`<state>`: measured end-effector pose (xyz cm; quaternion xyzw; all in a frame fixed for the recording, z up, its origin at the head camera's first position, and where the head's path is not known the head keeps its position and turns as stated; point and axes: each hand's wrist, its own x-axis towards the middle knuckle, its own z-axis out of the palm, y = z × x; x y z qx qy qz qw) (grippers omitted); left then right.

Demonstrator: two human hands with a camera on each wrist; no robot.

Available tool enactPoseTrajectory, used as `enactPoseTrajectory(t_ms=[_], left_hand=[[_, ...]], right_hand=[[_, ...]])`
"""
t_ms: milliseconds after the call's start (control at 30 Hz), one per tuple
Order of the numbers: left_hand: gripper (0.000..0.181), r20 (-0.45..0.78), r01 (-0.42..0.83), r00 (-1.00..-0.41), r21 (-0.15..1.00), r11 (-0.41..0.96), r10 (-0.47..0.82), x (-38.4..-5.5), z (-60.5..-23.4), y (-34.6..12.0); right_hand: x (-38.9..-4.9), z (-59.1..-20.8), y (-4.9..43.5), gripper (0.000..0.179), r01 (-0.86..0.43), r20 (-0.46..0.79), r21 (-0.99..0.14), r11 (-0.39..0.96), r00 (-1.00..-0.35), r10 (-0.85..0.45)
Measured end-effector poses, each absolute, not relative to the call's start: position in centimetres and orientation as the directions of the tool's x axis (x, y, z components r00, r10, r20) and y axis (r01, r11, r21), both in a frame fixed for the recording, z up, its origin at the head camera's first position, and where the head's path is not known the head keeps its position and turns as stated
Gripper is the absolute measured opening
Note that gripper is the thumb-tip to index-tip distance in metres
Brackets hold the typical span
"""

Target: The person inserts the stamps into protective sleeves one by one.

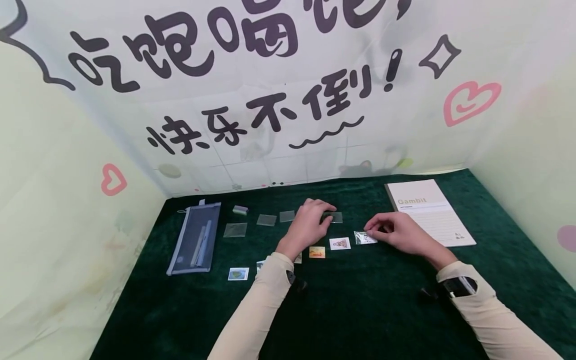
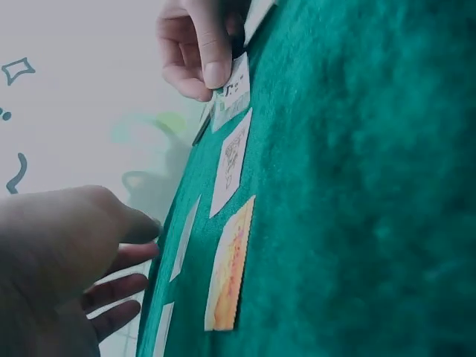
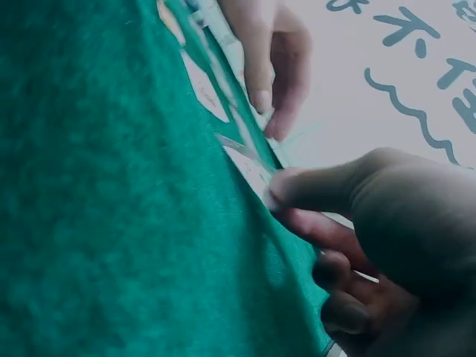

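My right hand (image 1: 398, 232) pinches a small white stamp (image 3: 251, 172) between thumb and index finger at its right end. A clear plastic sleeve (image 2: 227, 117) shows around the stamp's other end. Over the back row, my left hand (image 1: 308, 222) hovers with its fingers relaxed and nothing between them. Close to its fingertips lies another clear sleeve (image 1: 336, 217). Between the hands, in the front row, are a stamp with a figure on it (image 1: 339, 243) and an orange stamp (image 1: 317, 252) with a toothed edge. The left forearm partly covers other stamps.
More clear sleeves (image 1: 266, 220) lie in the back row, beside a small pale eraser-like block (image 1: 240, 210). A blue zip pouch (image 1: 193, 240) with pens stands out at the left. Behind the right hand is a notebook (image 1: 427, 210). A stamp (image 1: 238, 274) lies front left.
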<state>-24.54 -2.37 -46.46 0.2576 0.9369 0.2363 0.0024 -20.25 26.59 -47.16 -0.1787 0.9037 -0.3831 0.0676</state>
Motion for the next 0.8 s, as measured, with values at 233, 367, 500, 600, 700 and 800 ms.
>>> enactPoseTrajectory(t_ms=[233, 367, 500, 600, 700, 800], left_hand=[[0.035, 0.072, 0.496, -0.86, 0.345, 0.797, 0.504, -25.2, -46.6, -1.7], [0.035, 0.06, 0.487, -0.865, 0.341, 0.804, 0.499, -25.2, -46.6, -1.6], [0.035, 0.059, 0.48, -0.868, 0.361, 0.8, 0.493, -25.3, -46.7, -1.5], [0.035, 0.065, 0.469, -0.872, 0.39, 0.793, 0.485, -25.4, -46.6, -1.4], [0.036, 0.065, 0.462, -0.875, 0.405, 0.789, 0.479, -25.4, -46.5, -1.4], [0.035, 0.061, 0.459, -0.876, 0.409, 0.789, 0.478, -25.5, -46.5, -1.5]], right_hand=[[-20.3, -47.4, 26.1, 0.014, -0.354, 0.079, -0.589, 0.727, -0.92, -0.384], [-20.2, -47.1, 25.6, 0.017, -0.384, 0.115, -0.529, 0.756, -0.916, -0.385], [-20.0, -46.6, 24.8, 0.02, -0.406, 0.136, -0.505, 0.762, -0.909, -0.395], [-19.9, -46.4, 23.9, 0.017, -0.431, 0.151, -0.526, 0.733, -0.896, -0.418], [-19.9, -46.4, 22.8, 0.015, -0.455, 0.152, -0.568, 0.686, -0.877, -0.456], [-19.9, -46.6, 21.7, 0.018, -0.465, 0.127, -0.593, 0.657, -0.86, -0.495]])
